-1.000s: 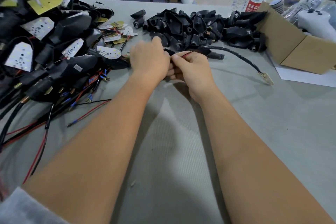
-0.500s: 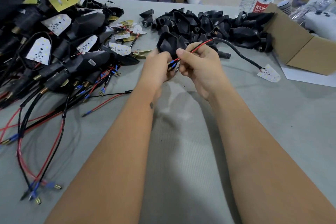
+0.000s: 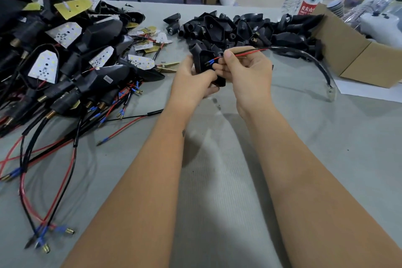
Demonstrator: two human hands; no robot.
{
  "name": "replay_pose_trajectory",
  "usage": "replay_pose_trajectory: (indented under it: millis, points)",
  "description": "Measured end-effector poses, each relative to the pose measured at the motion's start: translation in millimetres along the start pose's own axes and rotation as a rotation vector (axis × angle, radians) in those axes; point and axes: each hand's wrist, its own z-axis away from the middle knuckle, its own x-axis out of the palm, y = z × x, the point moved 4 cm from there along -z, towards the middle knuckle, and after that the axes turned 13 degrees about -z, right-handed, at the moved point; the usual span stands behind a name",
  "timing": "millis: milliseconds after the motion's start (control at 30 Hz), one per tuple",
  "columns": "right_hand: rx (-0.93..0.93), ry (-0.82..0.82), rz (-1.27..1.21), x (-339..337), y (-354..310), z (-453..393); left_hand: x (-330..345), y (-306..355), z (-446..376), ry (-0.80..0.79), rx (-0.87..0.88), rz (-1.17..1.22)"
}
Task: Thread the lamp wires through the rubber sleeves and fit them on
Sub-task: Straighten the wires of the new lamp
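Left hand [image 3: 192,78] grips rubber sleeve [image 3: 203,65] | right hand [image 3: 245,72] pinches wires [image 3: 243,54] (both raised)

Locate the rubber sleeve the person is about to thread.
In the head view the rubber sleeve sits centre frame, held in the left hand, just left of the right hand pinching the red and black wires.

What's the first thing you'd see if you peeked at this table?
In the middle, two hands: the left hand grips a black rubber sleeve while the right hand pinches red and black wires aimed at it. A big heap of finished lamps fills the left side, and a pile of sleeves lies behind the hands.
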Motion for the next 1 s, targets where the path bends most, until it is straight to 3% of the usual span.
replay_pose_trajectory:
  millis: [100,267,400,633,800,1000]
  points:
    - [0.007,0.013,-0.013,0.7,1.0,-0.5,3.7,0.7,2.9,-0.057,-0.075,0.064]
    - [0.118,-0.011,-0.216,5.4,5.6,-1.2,5.1,4.1,2.3,0.048,0.008,-0.027]
    - [0.217,-0.016,-0.372,6.0,8.8,-0.3,2.8,5.1,2.0,0.038,0.006,0.164]
    - [0.31,0.02,-0.296,-0.3,7.4,-0.3,1.0,1.0,-2.2,0.024,0.01,0.285]
    - [0.403,0.045,-0.432,3.4,8.4,1.8,2.5,1.8,-1.8,-0.007,-0.01,0.354]
    - [0.298,-0.02,-0.073,2.5,9.4,5.0,7.8,2.5,4.3,-0.135,-0.081,0.409]
